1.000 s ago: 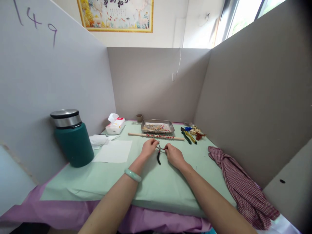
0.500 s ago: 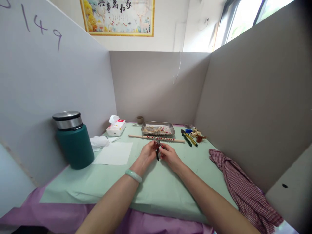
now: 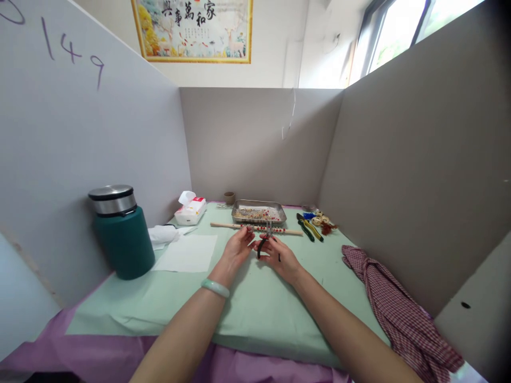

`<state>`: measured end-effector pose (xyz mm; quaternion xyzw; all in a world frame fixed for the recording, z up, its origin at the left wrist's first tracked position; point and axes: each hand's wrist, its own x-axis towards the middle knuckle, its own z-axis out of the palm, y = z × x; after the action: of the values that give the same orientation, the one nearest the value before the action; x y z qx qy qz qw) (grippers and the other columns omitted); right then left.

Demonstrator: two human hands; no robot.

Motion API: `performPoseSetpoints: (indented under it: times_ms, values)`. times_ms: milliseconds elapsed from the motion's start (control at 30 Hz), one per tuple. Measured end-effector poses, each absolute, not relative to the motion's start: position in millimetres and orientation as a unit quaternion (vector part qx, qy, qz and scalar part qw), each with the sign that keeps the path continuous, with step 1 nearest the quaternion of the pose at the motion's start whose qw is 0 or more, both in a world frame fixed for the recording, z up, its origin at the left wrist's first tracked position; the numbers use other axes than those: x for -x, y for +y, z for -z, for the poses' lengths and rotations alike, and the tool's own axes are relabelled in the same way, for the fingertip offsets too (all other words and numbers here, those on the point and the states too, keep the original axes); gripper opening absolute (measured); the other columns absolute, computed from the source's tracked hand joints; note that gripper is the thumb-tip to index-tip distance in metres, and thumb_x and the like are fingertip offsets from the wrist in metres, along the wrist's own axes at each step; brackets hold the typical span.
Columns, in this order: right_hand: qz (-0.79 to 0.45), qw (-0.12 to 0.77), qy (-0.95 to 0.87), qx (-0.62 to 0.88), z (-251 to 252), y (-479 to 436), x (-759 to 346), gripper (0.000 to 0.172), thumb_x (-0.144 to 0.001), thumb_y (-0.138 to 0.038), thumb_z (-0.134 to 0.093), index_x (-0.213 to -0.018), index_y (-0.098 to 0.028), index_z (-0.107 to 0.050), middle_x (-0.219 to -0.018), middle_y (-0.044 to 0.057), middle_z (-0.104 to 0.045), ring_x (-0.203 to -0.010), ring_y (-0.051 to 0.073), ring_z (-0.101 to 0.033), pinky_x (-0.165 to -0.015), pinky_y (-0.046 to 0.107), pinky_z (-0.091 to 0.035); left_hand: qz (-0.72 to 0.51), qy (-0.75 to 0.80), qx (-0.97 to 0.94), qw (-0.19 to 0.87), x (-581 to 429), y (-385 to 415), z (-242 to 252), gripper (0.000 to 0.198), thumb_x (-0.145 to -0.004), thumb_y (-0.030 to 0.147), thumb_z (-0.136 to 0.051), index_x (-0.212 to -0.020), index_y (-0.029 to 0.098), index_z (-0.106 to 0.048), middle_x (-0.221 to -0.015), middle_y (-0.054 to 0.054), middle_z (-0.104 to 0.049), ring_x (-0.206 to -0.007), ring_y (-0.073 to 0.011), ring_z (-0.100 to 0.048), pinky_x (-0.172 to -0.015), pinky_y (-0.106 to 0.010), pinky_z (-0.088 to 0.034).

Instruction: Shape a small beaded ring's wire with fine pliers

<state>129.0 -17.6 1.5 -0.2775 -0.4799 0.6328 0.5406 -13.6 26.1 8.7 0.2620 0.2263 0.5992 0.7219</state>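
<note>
My right hand [image 3: 284, 260] is closed round small black-handled pliers [image 3: 261, 248]. Their handles are spread and their metal jaws point away from me. Just to the left, my left hand [image 3: 236, 249], with a pale green bangle on its wrist, is pinched closed at the fingertips. What it holds there is too small to make out. Behind both hands lies a wooden stick [image 3: 223, 225] strung with red beaded pieces. Farther back stands a metal tray [image 3: 286, 217] with scattered red and gold-coloured beads.
Yellow-and-green pliers [image 3: 310, 227] lie on the right near small trinkets [image 3: 321, 219]. A checked cloth [image 3: 383, 287] runs along the right edge. White paper [image 3: 187, 253], a tissue pack [image 3: 191, 211] and a green bottle [image 3: 123, 242] are on the left. A small cup [image 3: 229, 198] stands behind.
My hands have moved slightly apart. The pliers have shifted right with my right hand, and their handles now show spread. My left hand has come away from them.
</note>
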Motion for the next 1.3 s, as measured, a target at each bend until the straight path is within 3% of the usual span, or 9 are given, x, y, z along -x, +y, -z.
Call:
performPoseSetpoints:
  times_ms: [200, 467, 633, 800, 1067, 1300]
  values:
    - [-0.511, 0.609, -0.491, 0.357, 4, -13, -126, 0.037, -0.071, -0.046, -0.062, -0.095, -0.019, -0.057, -0.075, 0.003, -0.055, -0.07, 0.016, -0.053, -0.054, 0.026, -0.045, -0.568, 0.25, -0.334, 0.709, 10, 21, -9, 0.022, -0.067, 0.031, -0.073, -0.078, 0.017, -0.06, -0.078, -0.002, -0.062, -0.071, -0.0114, -0.056, -0.069, -0.026, -0.043]
    - [-0.424, 0.639, -0.504, 0.397, 7, -4, -128, 0.031, -0.071, -0.043, -0.061, -0.088, -0.018, -0.057, -0.07, 0.0, -0.054, -0.055, 0.011, -0.045, -0.046, 0.023, -0.037, -0.488, 0.209, -0.445, 0.721, -3, 10, -8, 0.025, -0.071, 0.032, -0.071, -0.084, 0.013, -0.063, -0.086, -0.008, -0.063, -0.073, -0.0165, -0.059, -0.069, -0.033, -0.047]
    - [-0.307, 0.606, -0.571, 0.46, 6, -5, -134, 0.025, -0.076, -0.042, -0.056, -0.083, -0.018, -0.056, -0.066, -0.002, -0.053, -0.056, 0.012, -0.045, -0.054, 0.025, -0.037, -0.507, 0.28, -0.49, 0.652, 0, 10, -14, 0.027, -0.068, 0.03, -0.072, -0.089, 0.015, -0.063, -0.083, -0.006, -0.063, -0.064, -0.0116, -0.057, -0.062, -0.027, -0.046]
    - [-0.21, 0.57, -0.634, 0.479, 8, -7, -134, 0.023, -0.078, -0.04, -0.052, -0.077, -0.018, -0.057, -0.068, 0.0, -0.055, -0.066, 0.016, -0.049, -0.063, 0.026, -0.038, -0.52, 0.337, -0.57, 0.54, -1, 10, -17, 0.014, -0.067, 0.024, -0.07, -0.074, 0.013, -0.065, -0.057, -0.001, -0.058, -0.049, -0.0085, -0.049, -0.05, -0.022, -0.04]
    - [-0.182, 0.567, -0.633, 0.495, 8, -8, -134, 0.021, -0.078, -0.038, -0.05, -0.076, -0.018, -0.055, -0.071, 0.002, -0.058, -0.068, 0.017, -0.051, -0.065, 0.027, -0.039, -0.499, 0.333, -0.551, 0.58, -1, 7, -16, 0.018, -0.065, 0.025, -0.073, -0.071, 0.011, -0.064, -0.066, -0.007, -0.065, -0.06, -0.0153, -0.061, -0.063, -0.031, -0.05]
    - [-0.244, 0.578, -0.604, 0.491, 6, -8, -133, 0.023, -0.075, -0.041, -0.054, -0.074, -0.019, -0.055, -0.066, 0.0, -0.056, -0.064, 0.016, -0.049, -0.062, 0.027, -0.038, -0.496, 0.344, -0.537, 0.59, 1, 8, -15, 0.022, -0.064, 0.027, -0.075, -0.072, 0.011, -0.064, -0.063, -0.005, -0.062, -0.057, -0.0146, -0.06, -0.06, -0.03, -0.05]
